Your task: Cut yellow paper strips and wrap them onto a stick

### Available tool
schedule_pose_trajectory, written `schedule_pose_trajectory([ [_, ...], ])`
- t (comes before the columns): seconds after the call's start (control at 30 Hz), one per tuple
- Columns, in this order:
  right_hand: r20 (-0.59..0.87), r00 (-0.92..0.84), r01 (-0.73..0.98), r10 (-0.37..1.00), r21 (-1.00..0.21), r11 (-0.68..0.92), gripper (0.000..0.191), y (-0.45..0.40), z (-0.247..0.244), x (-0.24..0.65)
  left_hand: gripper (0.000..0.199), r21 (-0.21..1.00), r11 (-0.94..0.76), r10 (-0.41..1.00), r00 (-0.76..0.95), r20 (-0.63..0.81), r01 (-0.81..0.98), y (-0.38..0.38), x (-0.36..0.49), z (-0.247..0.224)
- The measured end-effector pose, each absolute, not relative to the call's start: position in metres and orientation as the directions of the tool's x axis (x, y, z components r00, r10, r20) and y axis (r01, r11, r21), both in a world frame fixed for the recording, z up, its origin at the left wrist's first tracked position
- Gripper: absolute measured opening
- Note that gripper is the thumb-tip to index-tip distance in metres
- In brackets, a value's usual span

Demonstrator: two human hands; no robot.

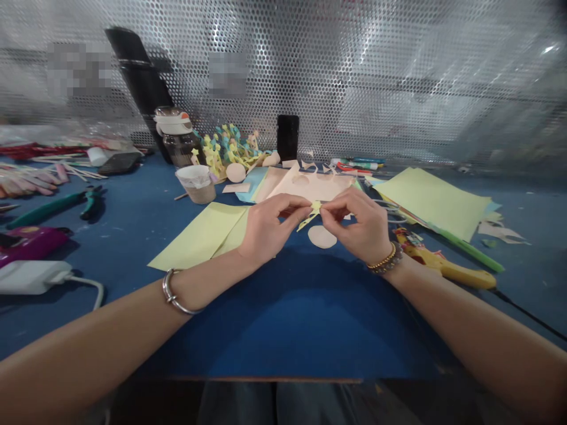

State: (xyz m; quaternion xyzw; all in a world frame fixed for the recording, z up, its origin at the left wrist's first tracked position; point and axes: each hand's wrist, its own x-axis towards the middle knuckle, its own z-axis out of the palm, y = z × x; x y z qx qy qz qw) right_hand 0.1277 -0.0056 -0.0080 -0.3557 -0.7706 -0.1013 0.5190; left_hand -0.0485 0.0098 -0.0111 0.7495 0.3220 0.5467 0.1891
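Both hands meet over the middle of the blue table. My left hand [275, 224] pinches the left side of a small yellow paper piece [316, 206], thumb against forefinger. At its right side, the fingertips of my right hand [358, 223] are pinched on the same piece. A narrow yellow strip [305, 222] slants down below it. Just under the fingertips lies a pale round paper disc [322, 236]. Yellow sheets [199, 236] lie to the left, partly behind my left hand. Pale pink paper [305, 183] with cut-outs lies beyond the hands.
A yellow glue gun [452, 268], green pen [472, 251] and yellow sheets [436, 198] lie right. A paper cup [197, 183], bottle [179, 139], paper stars [230, 147] and upright phone [287, 137] stand behind. Green pliers [53, 208] and a white charger [33, 277] lie left.
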Motion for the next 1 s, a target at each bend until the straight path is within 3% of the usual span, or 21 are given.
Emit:
schedule_pose_trajectory([
  [0.37,0.869,-0.227,0.664,0.440,-0.192,0.723,0.010,-0.008,-0.007,0.127,0.010,0.524,-0.779,0.611,0.233,0.756,0.343,0.011,-0.051,-0.010],
  [0.67,0.809,-0.190,0.578,0.556,-0.365,0.729,0.013,-0.004,-0.001,0.132,0.011,0.563,-0.744,0.655,0.227,0.721,0.359,0.011,-0.051,-0.009],
  [1.0,0.808,-0.317,0.547,0.497,-0.273,0.792,0.008,-0.002,0.000,0.138,0.011,0.534,-0.777,0.624,0.287,0.727,0.334,0.016,-0.055,-0.010],
])
